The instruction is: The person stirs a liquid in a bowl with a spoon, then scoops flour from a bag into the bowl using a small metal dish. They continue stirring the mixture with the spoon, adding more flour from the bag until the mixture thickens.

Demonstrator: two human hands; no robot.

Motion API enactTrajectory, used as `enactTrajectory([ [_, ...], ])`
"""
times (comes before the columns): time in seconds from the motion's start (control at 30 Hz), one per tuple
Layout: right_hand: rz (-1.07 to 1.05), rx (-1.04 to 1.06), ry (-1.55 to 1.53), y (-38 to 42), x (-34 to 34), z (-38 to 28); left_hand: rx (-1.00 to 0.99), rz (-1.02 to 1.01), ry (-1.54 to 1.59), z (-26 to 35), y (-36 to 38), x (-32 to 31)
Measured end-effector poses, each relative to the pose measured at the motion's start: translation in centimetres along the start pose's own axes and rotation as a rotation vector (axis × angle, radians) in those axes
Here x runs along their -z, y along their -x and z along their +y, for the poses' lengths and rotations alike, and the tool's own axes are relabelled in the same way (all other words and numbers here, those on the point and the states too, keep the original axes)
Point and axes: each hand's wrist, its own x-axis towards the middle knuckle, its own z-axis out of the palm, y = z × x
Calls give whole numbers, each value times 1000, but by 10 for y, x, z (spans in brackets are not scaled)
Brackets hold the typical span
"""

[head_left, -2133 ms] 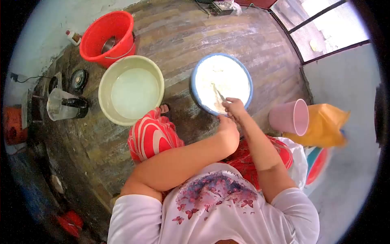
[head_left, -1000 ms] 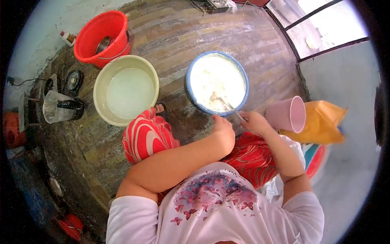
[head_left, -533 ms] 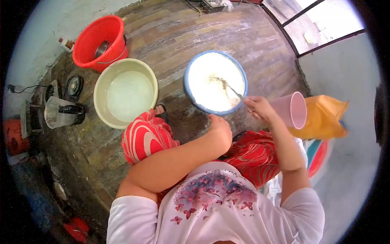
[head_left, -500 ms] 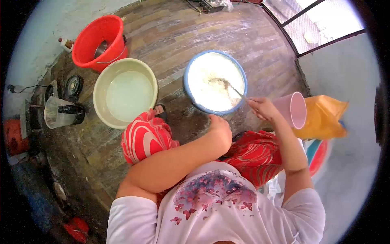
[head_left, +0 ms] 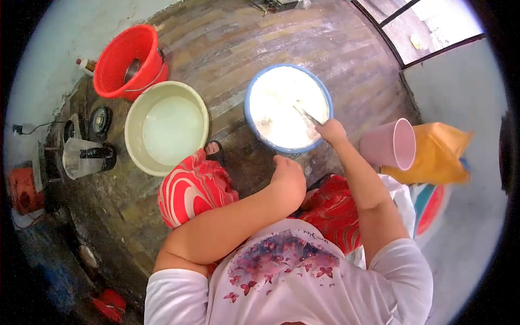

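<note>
A blue-rimmed basin (head_left: 248,116) stands on the floor in front of me, filled with a bright white, lumpy mixture (head_left: 279,103). My right hand (head_left: 331,131), closed at the basin's right rim, grips a spoon-like metal utensil (head_left: 310,115). The utensil's far end is sunk in the mixture, so its shape is hidden. Just below the near rim, apart from the basin, my left hand (head_left: 290,176) hangs with its fingers curled in. Nothing shows in it, and its palm is turned away.
Left of the basin are a cream tub (head_left: 129,130) of cloudy liquid, a red bucket (head_left: 103,81) and a clear jug (head_left: 81,158) with a dark handle. To the right, a pink bucket (head_left: 379,145) lies tilted beside an orange-yellow bag (head_left: 433,154). My sandalled foot (head_left: 213,149) is near the tub.
My right hand has moved up and left to the basin's rim, pushing the utensil's end deeper into the mixture. My left hand stays almost where it was. The view has shifted slightly.
</note>
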Motion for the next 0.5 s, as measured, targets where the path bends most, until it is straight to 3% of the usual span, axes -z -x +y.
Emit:
enactTrajectory([
  [0.13, -24, 53, -69, 7, 46, 14, -12, 39, 23, -3, -2, -2],
  [0.27, 20, 118, 56, 24, 101, 37, -5, 49, 35, -2, -5, -6],
  [0.33, 52, 153, 46, 22, 115, 43, -5, -29, 3, -4, -4, 3],
  [0.43, 18, 139, 166, 11, 122, 40, 28, 46, -2, -3, -7, -4],
  [0.5, -53, -19, 296, -4, 110, 28, 43, -6, 2, -3, -8, 0],
])
